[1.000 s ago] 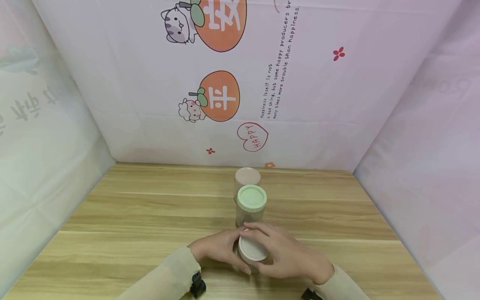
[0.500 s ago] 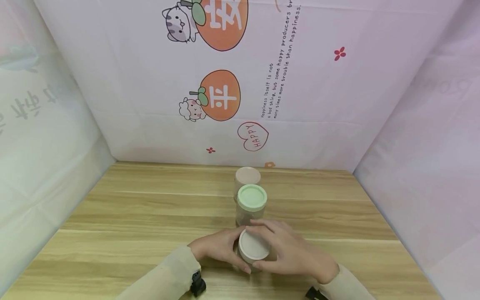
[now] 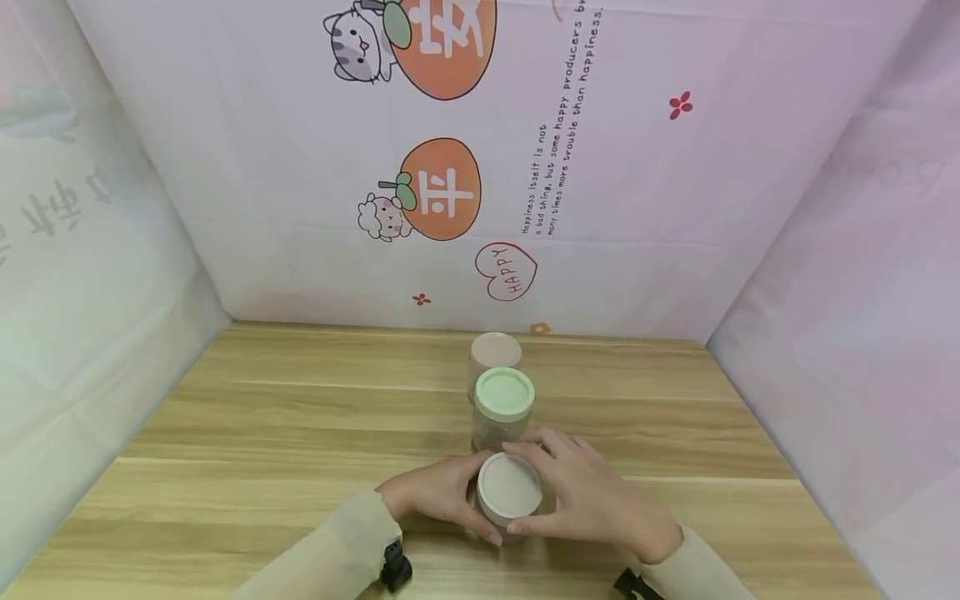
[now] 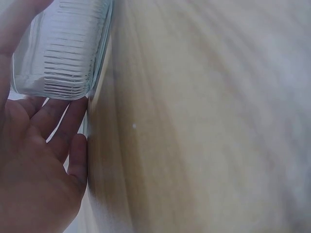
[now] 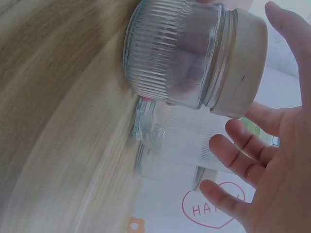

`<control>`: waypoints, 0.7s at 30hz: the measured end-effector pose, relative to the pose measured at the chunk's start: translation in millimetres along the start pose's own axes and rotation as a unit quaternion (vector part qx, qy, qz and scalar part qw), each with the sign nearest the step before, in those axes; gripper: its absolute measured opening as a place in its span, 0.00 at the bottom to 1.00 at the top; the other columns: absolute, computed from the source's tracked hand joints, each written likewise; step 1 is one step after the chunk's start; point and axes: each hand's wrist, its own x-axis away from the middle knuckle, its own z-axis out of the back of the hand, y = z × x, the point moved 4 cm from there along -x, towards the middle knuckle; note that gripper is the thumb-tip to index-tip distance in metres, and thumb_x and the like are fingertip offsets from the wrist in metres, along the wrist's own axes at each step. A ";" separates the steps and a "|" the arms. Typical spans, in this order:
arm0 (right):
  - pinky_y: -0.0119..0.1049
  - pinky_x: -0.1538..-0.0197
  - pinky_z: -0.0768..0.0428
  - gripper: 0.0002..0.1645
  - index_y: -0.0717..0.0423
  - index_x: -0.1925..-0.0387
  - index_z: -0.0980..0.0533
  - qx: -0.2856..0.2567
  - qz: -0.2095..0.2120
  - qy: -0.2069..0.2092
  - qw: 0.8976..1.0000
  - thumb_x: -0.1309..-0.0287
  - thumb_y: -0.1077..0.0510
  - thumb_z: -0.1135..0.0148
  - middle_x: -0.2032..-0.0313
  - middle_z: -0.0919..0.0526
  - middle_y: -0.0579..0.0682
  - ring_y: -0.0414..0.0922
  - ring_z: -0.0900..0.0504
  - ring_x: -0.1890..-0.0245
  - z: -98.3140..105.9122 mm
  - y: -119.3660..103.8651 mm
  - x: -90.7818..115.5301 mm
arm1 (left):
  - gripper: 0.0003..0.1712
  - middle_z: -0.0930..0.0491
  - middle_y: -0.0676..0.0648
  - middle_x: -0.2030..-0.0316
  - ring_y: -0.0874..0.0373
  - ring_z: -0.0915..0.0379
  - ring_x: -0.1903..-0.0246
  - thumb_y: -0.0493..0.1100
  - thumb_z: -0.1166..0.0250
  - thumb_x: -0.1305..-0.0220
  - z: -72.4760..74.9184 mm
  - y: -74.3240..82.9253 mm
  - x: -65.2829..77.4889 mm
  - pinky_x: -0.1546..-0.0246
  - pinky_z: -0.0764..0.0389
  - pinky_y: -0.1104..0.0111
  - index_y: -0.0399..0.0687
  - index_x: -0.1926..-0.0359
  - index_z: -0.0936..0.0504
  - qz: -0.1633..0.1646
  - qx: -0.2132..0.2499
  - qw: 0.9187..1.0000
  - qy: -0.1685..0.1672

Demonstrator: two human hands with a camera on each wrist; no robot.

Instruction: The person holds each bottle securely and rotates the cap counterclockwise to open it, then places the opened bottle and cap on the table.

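Observation:
In the head view a glass jar with a pale off-white lid (image 3: 510, 485) stands upright on the table, nearest the person. Around its left side curves my left hand (image 3: 442, 493), thumb in front and fingers behind; the left wrist view shows the ribbed glass jar (image 4: 65, 53) against the fingers. Over at the lid's right is my right hand (image 3: 592, 500), fingers spread in a loose arc. The right wrist view shows the lid (image 5: 240, 63) seated on the jar, the thumb (image 5: 286, 24) apart from it, and the index fingertip close to its rim; contact there is unclear.
Right behind the held jar stands a green-lidded jar (image 3: 504, 408). Farther back is a jar with a pinkish-beige lid (image 3: 495, 354), in one line with the others. Printed white cloth (image 3: 600, 283) walls the wooden table (image 3: 300, 400) at the back and both sides.
My right hand has drawn back to the right and its fingers have spread, uncovering more of the pale lid. The left hand and the jars look unmoved.

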 end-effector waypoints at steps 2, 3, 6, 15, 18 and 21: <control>0.48 0.48 0.24 0.52 0.47 0.34 0.27 0.003 -0.004 -0.001 1.000 0.52 0.19 0.38 0.43 0.27 0.43 0.41 0.25 0.46 -0.2 0.7 0.1 | 0.50 0.27 0.58 0.40 0.64 0.32 0.40 0.47 0.19 0.49 0.1 0.2 0.0 0.36 0.33 0.66 0.55 0.29 0.37 -0.001 -0.002 1.000 0.002; 0.48 0.48 0.24 0.52 0.47 0.34 0.27 0.004 -0.006 -0.002 1.000 0.52 0.19 0.38 0.43 0.27 0.43 0.41 0.25 0.46 -0.3 1.0 0.2 | 0.49 0.27 0.58 0.40 0.64 0.31 0.40 0.47 0.19 0.49 0.2 0.3 -0.1 0.36 0.32 0.66 0.56 0.29 0.37 -0.001 -0.003 1.000 0.002; 0.49 0.48 0.24 0.53 0.46 0.34 0.27 0.003 -0.013 -0.007 1.000 0.52 0.18 0.39 0.43 0.28 0.42 0.41 0.25 0.46 -1.0 1.6 1.0 | 0.49 0.26 0.59 0.41 0.64 0.30 0.41 0.47 0.19 0.49 0.2 0.6 0.3 0.37 0.32 0.66 0.56 0.30 0.36 0.000 -0.004 1.000 0.004; 0.46 0.48 0.25 0.53 0.48 0.34 0.27 -0.007 -0.019 -0.018 1.000 0.52 0.19 0.39 0.46 0.29 0.39 0.37 0.27 0.49 -1.6 -0.1 1.3 | 0.48 0.25 0.59 0.42 0.65 0.30 0.42 0.47 0.19 0.49 -0.5 0.1 0.7 0.38 0.31 0.67 0.56 0.31 0.35 0.003 -0.007 1.000 0.007; 0.45 0.48 0.25 0.53 0.49 0.34 0.27 -0.005 -0.017 -0.017 1.000 0.52 0.19 0.39 0.46 0.29 0.39 0.37 0.27 0.50 -1.9 -0.8 1.2 | 0.48 0.25 0.59 0.43 0.65 0.30 0.43 0.47 0.19 0.50 -0.8 -0.6 0.5 0.39 0.30 0.67 0.56 0.31 0.35 0.005 -0.012 1.000 0.011; 0.45 0.48 0.25 0.53 0.48 0.33 0.27 -0.005 -0.019 -0.018 1.000 0.51 0.19 0.39 0.46 0.29 0.39 0.38 0.27 0.50 -1.6 -1.2 1.4 | 0.48 0.25 0.59 0.43 0.65 0.29 0.43 0.47 0.19 0.50 -0.9 -1.1 0.3 0.39 0.30 0.67 0.56 0.31 0.35 0.007 -0.012 1.000 0.012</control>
